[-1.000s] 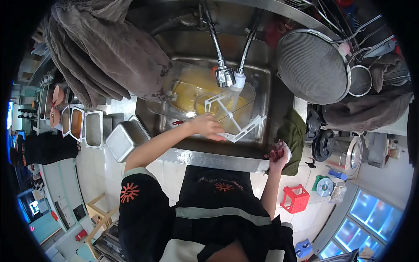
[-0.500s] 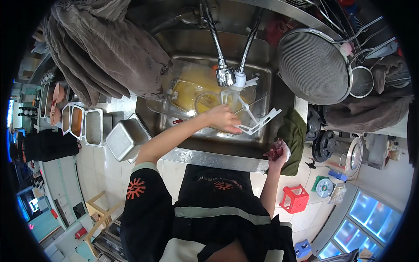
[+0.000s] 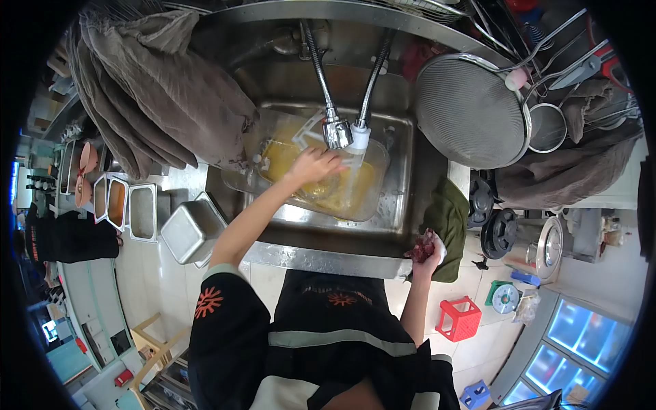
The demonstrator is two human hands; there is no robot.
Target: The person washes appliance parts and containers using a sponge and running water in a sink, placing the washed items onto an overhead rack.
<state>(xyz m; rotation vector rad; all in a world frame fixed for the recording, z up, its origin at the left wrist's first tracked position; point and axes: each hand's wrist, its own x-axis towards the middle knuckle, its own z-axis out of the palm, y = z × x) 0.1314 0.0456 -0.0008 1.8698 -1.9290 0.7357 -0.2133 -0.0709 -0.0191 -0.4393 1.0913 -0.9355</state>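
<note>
My left hand (image 3: 316, 165) is closed on a white plastic frame (image 3: 309, 131) above the sink, just below the two hose taps. The frame is partly hidden behind my hand and the metal spray head (image 3: 337, 132). Below it in the sink lies a clear plastic container (image 3: 376, 179) with yellowish contents. At the sink's front right edge, my right hand (image 3: 430, 255) is wrapped round a dark red, crumpled scrubber (image 3: 419, 246), with some white foam on the hand.
A dark green cloth (image 3: 447, 222) hangs over the sink's right edge (image 3: 459, 179). Grey-brown cloth (image 3: 157, 89) covers the left side. Metal pans (image 3: 191, 229) stand left of the sink; a large strainer (image 3: 471, 113) hangs at right. A person in black stands far left.
My left hand has moved up and left with the white frame, towards the spray head. My right hand stays near the front right edge, still round the scrubber. The view has shifted slightly.
</note>
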